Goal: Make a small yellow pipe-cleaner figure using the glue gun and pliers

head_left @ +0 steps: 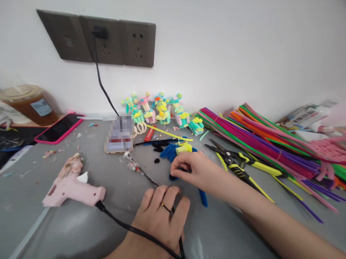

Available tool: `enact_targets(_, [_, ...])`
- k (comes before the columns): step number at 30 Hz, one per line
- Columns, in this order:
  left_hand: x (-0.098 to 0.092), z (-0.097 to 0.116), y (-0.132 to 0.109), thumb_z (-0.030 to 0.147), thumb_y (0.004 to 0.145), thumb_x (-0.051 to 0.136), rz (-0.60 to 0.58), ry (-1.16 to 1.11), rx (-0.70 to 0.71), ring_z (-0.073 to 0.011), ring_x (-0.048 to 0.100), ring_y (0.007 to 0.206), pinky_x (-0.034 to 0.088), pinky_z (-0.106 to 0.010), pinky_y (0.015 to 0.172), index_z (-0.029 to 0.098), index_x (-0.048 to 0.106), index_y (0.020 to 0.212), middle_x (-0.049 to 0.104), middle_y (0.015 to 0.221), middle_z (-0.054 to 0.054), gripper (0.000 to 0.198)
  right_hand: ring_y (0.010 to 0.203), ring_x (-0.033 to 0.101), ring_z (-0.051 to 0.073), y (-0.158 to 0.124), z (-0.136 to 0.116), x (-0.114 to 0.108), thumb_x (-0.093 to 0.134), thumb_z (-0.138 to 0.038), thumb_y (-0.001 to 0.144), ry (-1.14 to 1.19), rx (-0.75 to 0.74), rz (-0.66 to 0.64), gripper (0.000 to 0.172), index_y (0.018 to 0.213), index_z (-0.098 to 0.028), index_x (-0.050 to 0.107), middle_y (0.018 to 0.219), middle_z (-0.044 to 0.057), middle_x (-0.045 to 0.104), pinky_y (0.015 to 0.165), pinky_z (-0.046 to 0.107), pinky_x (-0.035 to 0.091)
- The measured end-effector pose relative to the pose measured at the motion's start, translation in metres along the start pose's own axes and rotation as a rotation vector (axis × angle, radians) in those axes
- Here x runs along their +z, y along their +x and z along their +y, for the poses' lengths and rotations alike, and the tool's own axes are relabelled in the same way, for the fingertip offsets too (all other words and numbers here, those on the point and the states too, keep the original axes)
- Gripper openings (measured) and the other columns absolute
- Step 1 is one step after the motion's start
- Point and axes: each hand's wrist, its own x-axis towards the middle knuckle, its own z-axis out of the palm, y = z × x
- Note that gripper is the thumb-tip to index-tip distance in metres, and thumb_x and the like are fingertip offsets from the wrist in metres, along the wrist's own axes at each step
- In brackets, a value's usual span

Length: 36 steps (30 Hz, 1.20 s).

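Observation:
My left hand lies palm down near the front of the grey table, fingers apart and slightly bent, a black ring on one finger. A black cable runs over its wrist side and partly beneath it. My right hand is closed, thumb and forefinger brought together. A small dark piece shows at its fingertips; whether they grip it is unclear. Just behind it lie blue pipe-cleaner pieces and a yellow fuzzy piece. Another blue pipe-cleaner piece sticks out below the right wrist.
A pink glue gun rests left of my hands. Yellow-black pliers and bundled coloured pipe cleaners lie on the right. Small fuzzy figures line the wall, near a plugged-in phone. Farther left are a pink-cased phone and drink cup.

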Motion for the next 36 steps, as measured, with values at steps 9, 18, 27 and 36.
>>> enact_targets(9, [0.001, 0.000, 0.001, 0.019, 0.082, 0.052, -0.004, 0.024, 0.004, -0.0255, 0.052, 0.096, 0.035, -0.038, 0.083, 0.019, 0.063, 0.104, 0.065, 0.108, -0.007, 0.024, 0.062, 0.051, 0.012, -0.001, -0.004, 0.002, 0.067, -0.015, 0.078, -0.093, -0.001, 0.034, 0.011, 0.069, -0.020, 0.070, 0.067, -0.003, 0.061, 0.074, 0.032, 0.031])
enact_targets(18, [0.002, -0.011, 0.004, 0.008, 0.092, 0.043, 0.080, 0.022, 0.025, -0.0204, 0.056, 0.091, 0.044, -0.034, 0.085, 0.020, 0.063, 0.093, 0.066, 0.099, -0.006, 0.023, 0.060, 0.049, 0.015, -0.013, 0.016, -0.023, 0.062, -0.023, 0.083, -0.021, -0.095, 0.312, 0.009, 0.080, -0.021, 0.071, 0.067, 0.000, 0.061, 0.060, 0.028, 0.033])
enact_targets(27, [-0.008, -0.018, 0.014, 0.007, 0.093, 0.040, 0.068, -0.009, 0.041, -0.0188, 0.059, 0.077, 0.049, -0.032, 0.073, 0.020, 0.063, 0.088, 0.067, 0.091, -0.004, 0.026, 0.054, 0.041, 0.013, -0.013, 0.027, -0.031, 0.058, -0.026, 0.083, 0.021, -0.031, 0.364, 0.012, 0.078, -0.019, 0.066, 0.057, -0.004, 0.042, 0.055, 0.026, 0.031])
enact_targets(36, [-0.007, -0.021, 0.014, 0.006, 0.092, 0.039, 0.048, -0.021, 0.060, -0.0167, 0.060, 0.074, 0.051, -0.030, 0.071, 0.020, 0.062, 0.091, 0.067, 0.091, -0.003, 0.027, 0.063, 0.051, 0.015, -0.017, 0.045, -0.034, 0.061, -0.023, 0.080, 0.084, -0.098, 0.366, 0.008, 0.087, -0.021, 0.058, 0.072, -0.001, 0.057, 0.060, 0.026, 0.041])
